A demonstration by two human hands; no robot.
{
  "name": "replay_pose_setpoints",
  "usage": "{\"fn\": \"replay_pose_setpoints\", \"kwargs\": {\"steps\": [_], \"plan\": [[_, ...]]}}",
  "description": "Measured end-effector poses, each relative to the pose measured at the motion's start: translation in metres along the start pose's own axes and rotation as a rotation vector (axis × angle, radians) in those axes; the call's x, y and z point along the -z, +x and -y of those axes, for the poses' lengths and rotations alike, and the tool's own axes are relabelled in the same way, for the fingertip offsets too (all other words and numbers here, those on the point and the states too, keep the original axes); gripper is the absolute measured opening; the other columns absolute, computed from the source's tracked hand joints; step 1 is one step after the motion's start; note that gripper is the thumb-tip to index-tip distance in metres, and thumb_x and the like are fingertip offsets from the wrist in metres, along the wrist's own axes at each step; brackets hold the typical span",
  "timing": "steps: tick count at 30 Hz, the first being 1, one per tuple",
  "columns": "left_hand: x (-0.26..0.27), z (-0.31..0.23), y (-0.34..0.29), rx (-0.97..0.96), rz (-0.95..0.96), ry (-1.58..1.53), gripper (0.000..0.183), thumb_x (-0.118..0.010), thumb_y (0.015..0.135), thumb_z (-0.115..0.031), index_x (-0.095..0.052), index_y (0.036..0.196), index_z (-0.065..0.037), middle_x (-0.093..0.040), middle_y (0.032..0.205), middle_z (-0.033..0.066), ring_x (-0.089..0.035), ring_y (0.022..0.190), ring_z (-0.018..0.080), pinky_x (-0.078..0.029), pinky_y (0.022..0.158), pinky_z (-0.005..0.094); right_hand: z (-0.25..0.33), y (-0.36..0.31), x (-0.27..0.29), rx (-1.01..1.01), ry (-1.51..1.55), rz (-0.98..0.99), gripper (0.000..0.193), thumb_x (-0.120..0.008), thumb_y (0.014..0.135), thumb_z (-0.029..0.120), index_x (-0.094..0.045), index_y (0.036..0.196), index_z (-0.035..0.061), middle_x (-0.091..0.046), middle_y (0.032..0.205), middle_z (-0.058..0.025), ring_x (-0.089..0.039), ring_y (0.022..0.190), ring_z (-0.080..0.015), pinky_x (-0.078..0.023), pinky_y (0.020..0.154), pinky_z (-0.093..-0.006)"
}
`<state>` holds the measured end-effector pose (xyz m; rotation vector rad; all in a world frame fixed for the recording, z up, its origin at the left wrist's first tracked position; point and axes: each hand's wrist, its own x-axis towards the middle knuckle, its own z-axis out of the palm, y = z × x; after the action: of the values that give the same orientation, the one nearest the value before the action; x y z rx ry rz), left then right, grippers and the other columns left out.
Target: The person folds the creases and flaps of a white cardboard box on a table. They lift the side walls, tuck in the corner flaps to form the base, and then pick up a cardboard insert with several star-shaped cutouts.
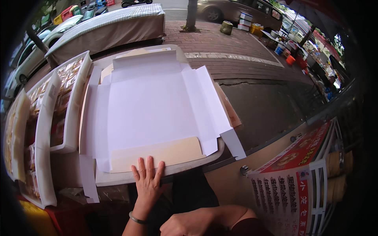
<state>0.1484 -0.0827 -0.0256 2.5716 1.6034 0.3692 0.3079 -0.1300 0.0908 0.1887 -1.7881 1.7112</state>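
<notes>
A large unfolded cardboard box blank (149, 102), white with creased side flaps, lies flat on a pale table (212, 155). Its near flap (157, 155) shows a cream-coloured side. Spread fingers of my left hand (147, 181) rest on the front edge of that flap; a bangle circles the wrist. My right hand (177, 224) is low in front of my body, apart from the cardboard. Its fingers are curled in, and the lower picture edge hides whatever they may hold. More cardboard (228, 102) sticks out beneath the blank on the right.
White trays (73, 118) of wrapped food packs stand along the left. A long covered stall (110, 31) is beyond the table. To the right is a red and white sign board (287, 177) by a white rack. A tree trunk (191, 15) and parked van (240, 11) stand farther off.
</notes>
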Motion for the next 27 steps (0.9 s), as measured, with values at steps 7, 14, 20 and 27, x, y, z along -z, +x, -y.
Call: {"fn": "replay_pose_setpoints", "kwargs": {"steps": [7,14,20,27], "plan": [[-0.014,0.009,-0.007,0.021,-0.143,0.051,0.062,-0.059,0.088,-0.020,-0.048,0.149,-0.018,-0.035,0.162,0.0129,-0.025,0.152,0.0396,-0.013,0.120,0.0629,-0.096,-0.028,0.053,-0.432,-1.324,-0.441,0.081,-0.072,0.082,0.016,-0.034,0.150,-0.0032,-0.037,0.157,-0.0224,-0.034,0.147,-0.0388,-0.028,0.121,-0.0507],[0.028,0.048,-0.027,0.104,0.000,-0.026,0.107,-0.092,0.059,-0.037,-0.043,0.153,-0.020,-0.036,0.160,0.0127,-0.030,0.150,0.0349,-0.022,0.121,0.0565,-0.066,-0.104,0.069,-0.762,-1.536,-0.447,0.111,-0.085,0.073,0.051,-0.029,0.155,0.0016,-0.032,0.161,-0.0177,-0.030,0.150,-0.0324,-0.025,0.121,-0.0487],[0.019,0.028,-0.025,0.270,-0.034,0.000,0.118,-0.094,0.055,-0.041,-0.038,0.154,-0.011,-0.021,0.160,0.0344,-0.016,0.150,0.0530,-0.015,0.120,0.0628,-0.057,-0.112,0.064,-0.900,-1.643,-0.504,0.121,-0.089,0.067,0.048,-0.024,0.154,-0.0067,-0.026,0.161,-0.0265,-0.022,0.152,-0.0393,-0.018,0.121,-0.0586],[0.020,0.021,-0.013,-0.016,0.031,-0.110,0.108,-0.089,0.062,-0.038,-0.039,0.154,-0.010,-0.034,0.160,0.0174,-0.028,0.151,0.0354,-0.019,0.122,0.0556,-0.087,-0.059,0.062,-0.665,-1.482,-0.290,0.101,-0.085,0.071,0.020,-0.031,0.153,-0.0038,-0.030,0.161,-0.0212,-0.030,0.150,-0.0351,-0.024,0.122,-0.0467]]}}
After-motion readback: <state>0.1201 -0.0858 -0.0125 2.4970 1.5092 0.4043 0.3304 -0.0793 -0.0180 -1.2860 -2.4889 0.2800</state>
